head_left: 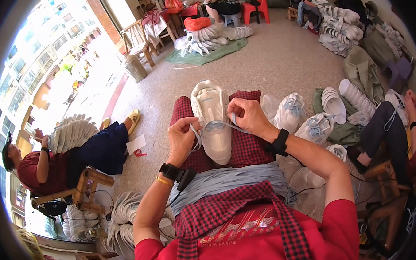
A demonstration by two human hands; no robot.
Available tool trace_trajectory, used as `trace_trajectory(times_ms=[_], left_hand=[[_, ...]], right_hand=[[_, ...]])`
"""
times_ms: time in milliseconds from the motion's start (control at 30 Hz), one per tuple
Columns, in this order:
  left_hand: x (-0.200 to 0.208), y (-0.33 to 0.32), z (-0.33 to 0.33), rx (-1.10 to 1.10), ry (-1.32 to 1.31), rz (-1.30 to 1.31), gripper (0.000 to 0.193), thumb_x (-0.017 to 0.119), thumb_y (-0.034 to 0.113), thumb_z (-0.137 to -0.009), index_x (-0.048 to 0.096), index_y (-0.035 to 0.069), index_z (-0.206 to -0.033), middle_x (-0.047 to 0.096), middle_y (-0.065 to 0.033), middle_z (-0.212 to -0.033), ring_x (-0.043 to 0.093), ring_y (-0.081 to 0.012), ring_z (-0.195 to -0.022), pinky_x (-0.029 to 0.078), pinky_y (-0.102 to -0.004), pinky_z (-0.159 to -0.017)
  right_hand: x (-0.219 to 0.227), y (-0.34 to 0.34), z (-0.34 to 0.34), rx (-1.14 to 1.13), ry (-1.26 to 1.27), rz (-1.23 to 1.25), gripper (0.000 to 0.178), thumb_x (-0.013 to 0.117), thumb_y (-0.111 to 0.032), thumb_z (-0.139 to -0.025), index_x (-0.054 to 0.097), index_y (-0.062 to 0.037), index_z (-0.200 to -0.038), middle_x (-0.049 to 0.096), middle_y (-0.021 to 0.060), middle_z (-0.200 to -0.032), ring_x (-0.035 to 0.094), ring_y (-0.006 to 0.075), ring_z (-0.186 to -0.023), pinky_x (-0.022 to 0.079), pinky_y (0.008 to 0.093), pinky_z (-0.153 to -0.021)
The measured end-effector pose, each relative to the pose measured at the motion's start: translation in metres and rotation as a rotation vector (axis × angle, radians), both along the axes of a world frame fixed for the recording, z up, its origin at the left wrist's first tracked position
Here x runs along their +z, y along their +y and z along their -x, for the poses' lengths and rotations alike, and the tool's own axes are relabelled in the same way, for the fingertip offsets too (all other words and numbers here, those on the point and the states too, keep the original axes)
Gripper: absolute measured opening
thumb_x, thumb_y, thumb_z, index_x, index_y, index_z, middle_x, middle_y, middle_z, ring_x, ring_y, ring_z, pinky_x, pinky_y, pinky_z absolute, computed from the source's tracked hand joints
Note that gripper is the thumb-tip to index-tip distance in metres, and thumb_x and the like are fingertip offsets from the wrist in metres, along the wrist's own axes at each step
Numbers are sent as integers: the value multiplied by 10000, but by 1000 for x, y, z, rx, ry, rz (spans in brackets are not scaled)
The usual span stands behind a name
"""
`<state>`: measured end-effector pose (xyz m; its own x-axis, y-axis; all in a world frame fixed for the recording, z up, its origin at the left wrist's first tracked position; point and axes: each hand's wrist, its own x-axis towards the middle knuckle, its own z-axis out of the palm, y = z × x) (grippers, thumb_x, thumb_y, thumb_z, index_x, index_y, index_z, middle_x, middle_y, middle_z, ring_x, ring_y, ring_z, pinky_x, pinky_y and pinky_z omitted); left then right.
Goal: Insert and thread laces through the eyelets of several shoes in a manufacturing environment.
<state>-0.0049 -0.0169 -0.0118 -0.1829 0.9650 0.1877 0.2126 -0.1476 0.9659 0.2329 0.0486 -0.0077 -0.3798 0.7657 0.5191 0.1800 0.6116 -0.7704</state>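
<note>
A white sneaker (217, 147) lies on my lap over a red-and-black checked apron (249, 149), its toe pointing toward me. A pale blue-grey shoelace (233, 127) crosses the shoe near the toe, and its two ends run out to either side. On the left, my left hand (182, 137) is closed on one end of the lace. My right hand (250, 117) pinches the other end between thumb and finger, beside the shoe's opening edge. Across my waist lies a thick bundle of pale blue laces (229, 183).
Laced white shoes (314, 128) sit on plastic at my right. A seated person (36, 167) on the left holds stacked white shoe parts (74, 134); another person (408, 133) sits close at right. More shoe piles (203, 38) lie across the floor, near a red chair (260, 8).
</note>
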Motion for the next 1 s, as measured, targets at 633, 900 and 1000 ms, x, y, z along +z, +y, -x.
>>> trace_trajectory(times_ms=[633, 900, 1000], left_hand=[[-8, 8, -8, 101, 172, -118, 142, 700, 81, -879, 696, -14, -985, 698, -39, -843, 631, -69, -742, 524, -234, -664], [35, 16, 11, -245, 644, -260, 374, 606, -76, -765, 646, 46, -1116, 601, -91, -871, 619, -190, -761, 514, -297, -700], [54, 27, 17, -418, 1220, -555, 215, 678, 30, -764, 635, 49, -973, 492, -108, -1010, 555, -288, -955, 493, -376, -826]], right_hand=[[11, 3, 14, 20, -151, -56, 139, 638, 16, -788, 635, -4, -926, 624, 54, -669, 600, 109, -602, 475, 276, -564], [38, 22, 7, 134, -580, -631, 257, 684, 0, -728, 665, -43, -981, 629, 136, -885, 613, 324, -870, 515, 374, -764], [55, 25, 14, 141, -840, -867, 169, 697, -76, -731, 672, -69, -898, 574, 111, -968, 543, 284, -1041, 493, 383, -832]])
